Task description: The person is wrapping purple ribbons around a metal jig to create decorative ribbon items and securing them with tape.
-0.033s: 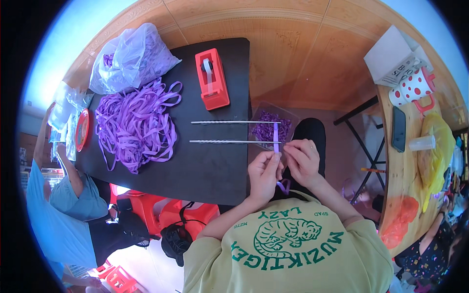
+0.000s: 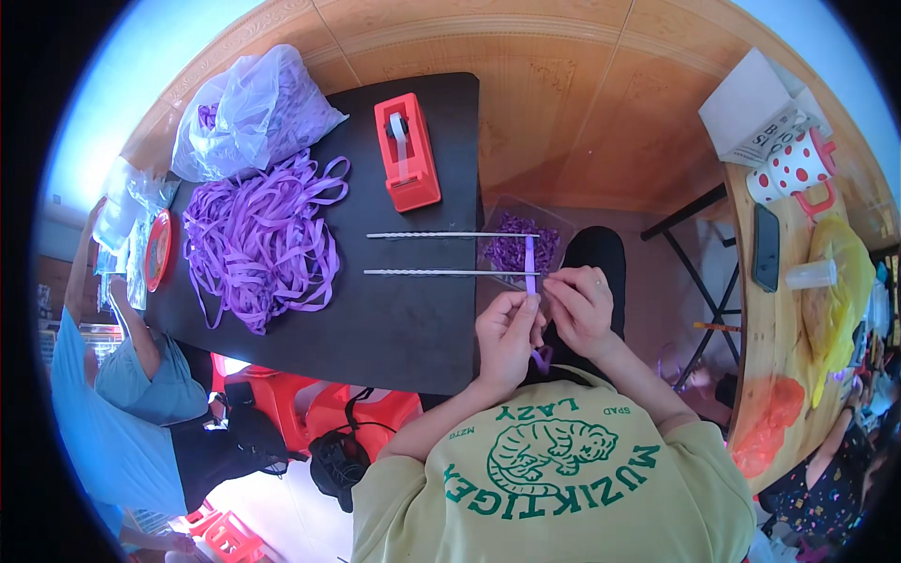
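My left hand (image 2: 508, 330) pinches a purple ribbon (image 2: 531, 284) between thumb and fingers. From there the ribbon runs up to two thin metal rods, the far rod (image 2: 441, 235) and the near rod (image 2: 436, 272). It loops around or over their right ends; I cannot tell which. Both rods lie parallel on the black table and stick out past its right edge. Close to the ribbon's right side, my right hand (image 2: 584, 305) is closed with fingertips together; whatever it may hold is too small to make out. A short ribbon tail (image 2: 542, 359) hangs below my left hand.
Beneath the rod ends sits a clear box (image 2: 554, 216) of small purple pieces. On the table are a purple ribbon heap (image 2: 267, 244), a plastic bag (image 2: 258, 117) and a red tape dispenser (image 2: 408, 155). A wooden table (image 2: 751, 375) stands right. Another person (image 2: 113, 403) is at left.
The ribbon tail below my left hand has shifted slightly and shows a narrower loop. My hands and the rods look almost unmoved.
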Available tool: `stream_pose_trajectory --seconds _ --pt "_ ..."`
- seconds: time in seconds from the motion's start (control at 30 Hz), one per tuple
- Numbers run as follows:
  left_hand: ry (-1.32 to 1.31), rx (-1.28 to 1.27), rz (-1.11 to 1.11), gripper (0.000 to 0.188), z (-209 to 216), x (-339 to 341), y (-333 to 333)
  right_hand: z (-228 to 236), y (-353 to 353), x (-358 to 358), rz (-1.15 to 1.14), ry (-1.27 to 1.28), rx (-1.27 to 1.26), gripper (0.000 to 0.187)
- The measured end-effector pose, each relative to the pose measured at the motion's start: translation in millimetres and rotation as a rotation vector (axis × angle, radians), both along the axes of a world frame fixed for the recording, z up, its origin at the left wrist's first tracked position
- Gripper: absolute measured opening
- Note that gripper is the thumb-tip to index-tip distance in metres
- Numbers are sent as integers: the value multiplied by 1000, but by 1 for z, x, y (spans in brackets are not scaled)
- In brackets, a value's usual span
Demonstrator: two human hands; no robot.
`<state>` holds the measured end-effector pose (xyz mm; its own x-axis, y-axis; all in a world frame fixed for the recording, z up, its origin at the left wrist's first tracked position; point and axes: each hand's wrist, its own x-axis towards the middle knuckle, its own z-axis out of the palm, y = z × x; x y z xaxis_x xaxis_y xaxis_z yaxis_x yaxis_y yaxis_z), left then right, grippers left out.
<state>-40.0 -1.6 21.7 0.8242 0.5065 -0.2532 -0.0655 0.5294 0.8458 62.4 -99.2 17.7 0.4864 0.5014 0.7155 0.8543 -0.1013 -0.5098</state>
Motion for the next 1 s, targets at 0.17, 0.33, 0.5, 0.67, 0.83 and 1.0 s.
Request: stream_pose_trajectory --seconds 0.17,0.33,0.5,0.67,0.83,1.0 --pt "39 22 -63 12 15 -5 6 4 9 11 14 -192 -26 36" --pt "58 56 -78 12 25 -9 8 9 15 11 118 -233 -77 34" --pt "41 98 -161 11 52 -12 25 18 24 12 176 -121 -33 28" --pt "134 43 -388 14 98 8 66 35 29 24 344 271 -62 12" --pt "54 92 -453 20 132 69 105 36 37 50 423 715 -139 5" --pt "-81 473 -247 31 156 103 133 42 53 62 471 1227 -26 6"
